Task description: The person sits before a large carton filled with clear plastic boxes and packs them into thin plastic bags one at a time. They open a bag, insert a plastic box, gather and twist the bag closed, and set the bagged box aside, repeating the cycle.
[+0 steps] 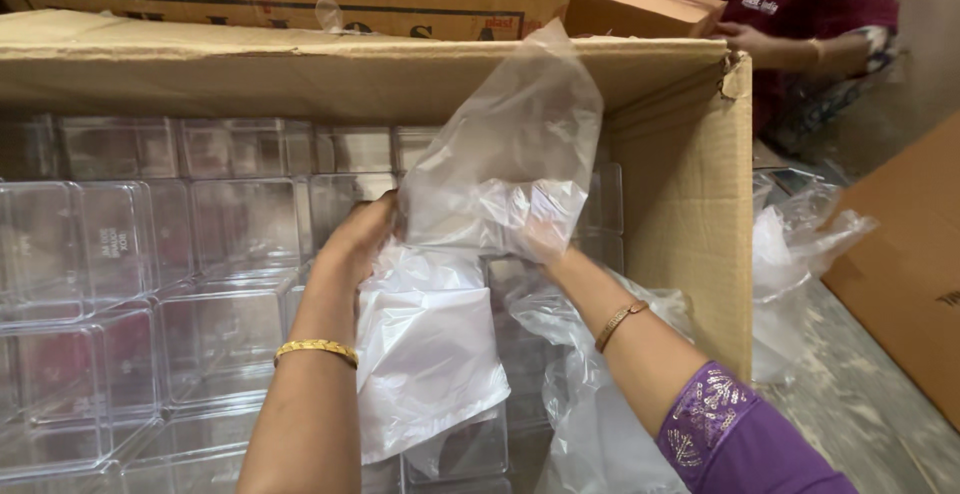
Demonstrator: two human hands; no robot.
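Both hands work inside a large cardboard carton (690, 204) packed with clear plastic boxes (110, 244), and between them they lift a clear plastic bag (500, 164) above the rows. The left hand (360, 239) presses against the bag's left edge with its fingers curled round the film, so its grip is closed on the bag; the right hand (545, 239) is largely veiled by the film, but it seems to pinch the bag from the other side, also closed on it. Held from two sides like this, the thin film stays spread and raised rather than slumping into the boxes. Whether the bag holds anything cannot be told through its folds. More loose film (430, 354) drapes beneath the wrists, and another crumpled bag (800, 244) lies outside the carton on the floor (860, 404). The boxes stand tight in rows, which keeps them from shifting; roughly a dozen show clearly, though the exact count is lost in reflections. Each wrist wears one gold bangle (316, 350), two in all. Beyond the carton's far flap, another person's hand (745, 39) rests on a smaller brown box (640, 4).
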